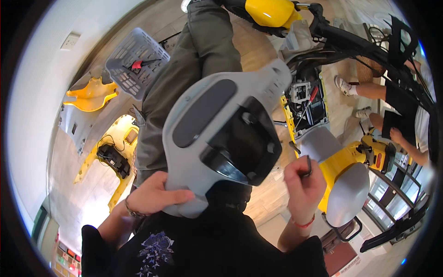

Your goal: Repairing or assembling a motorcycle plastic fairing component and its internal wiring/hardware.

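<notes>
A grey plastic panel (182, 157) with a long dark pad and a black glossy recessed section (237, 147) lies over my legs (198, 46). My left hand (161, 196) grips its lower left corner, thumb over the grey surface. My right hand (304, 189) is raised just right of the panel, apart from it, fingers closed on a small dark curved object (307, 167) that I cannot make out fully.
Left: grey basket (115, 64), yellow shells (92, 94) and a yellow frame with wiring (83, 168). Right: opened yellow scooter (341, 159) with a screwdriver (313, 94), black cables and tubing. Another person (408, 131) is at far right. Yellow scooter part (270, 11) at top.
</notes>
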A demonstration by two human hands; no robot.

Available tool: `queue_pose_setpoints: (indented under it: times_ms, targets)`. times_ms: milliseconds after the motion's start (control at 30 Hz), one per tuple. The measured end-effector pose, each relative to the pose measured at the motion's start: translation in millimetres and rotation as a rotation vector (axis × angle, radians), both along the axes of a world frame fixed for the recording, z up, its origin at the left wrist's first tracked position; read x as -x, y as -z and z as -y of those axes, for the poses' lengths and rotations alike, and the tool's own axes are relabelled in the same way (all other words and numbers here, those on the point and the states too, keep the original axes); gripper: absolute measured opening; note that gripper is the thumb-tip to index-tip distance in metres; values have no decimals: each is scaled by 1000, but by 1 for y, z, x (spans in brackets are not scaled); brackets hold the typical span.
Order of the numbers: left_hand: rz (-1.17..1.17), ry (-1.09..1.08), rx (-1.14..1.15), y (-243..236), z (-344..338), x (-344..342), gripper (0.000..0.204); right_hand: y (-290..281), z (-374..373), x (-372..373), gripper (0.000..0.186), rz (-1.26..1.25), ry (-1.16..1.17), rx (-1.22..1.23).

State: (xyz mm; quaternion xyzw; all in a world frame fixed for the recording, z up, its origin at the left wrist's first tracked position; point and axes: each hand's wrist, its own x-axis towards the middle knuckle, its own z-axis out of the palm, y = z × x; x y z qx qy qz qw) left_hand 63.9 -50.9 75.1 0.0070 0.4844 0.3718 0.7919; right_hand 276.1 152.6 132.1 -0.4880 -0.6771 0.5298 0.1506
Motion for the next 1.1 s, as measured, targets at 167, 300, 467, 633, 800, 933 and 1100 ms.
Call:
queue_pose_setpoints:
  times_ms: [167, 300, 467, 633, 800, 933, 1100]
  targets:
    - [63, -149, 94, 20, 19, 5, 39, 28, -8, -4, 33, 278, -83, 72]
    - [55, -176, 47, 20, 26, -2, 41, 42, 8, 9, 47, 191, 108, 170]
    - [-35, -46, 47, -3, 7, -9, 41, 37, 6, 5, 50, 308, 108, 94]
    - [-198, 157, -4, -24, -12, -13, 47, 26, 5, -4, 48, 342, 97, 84]
    - [-168, 60, -62, -31, -8, -20, 32, 9, 1, -14, 46, 214, 247, 258]
    - [-221, 108, -72, -23, -10, -12, 35, 17, 2, -8, 50, 160, 252, 266]
    - [-103, -6, -60, 8, 13, -2, 40, 31, 13, 1, 58, 148, 100, 238]
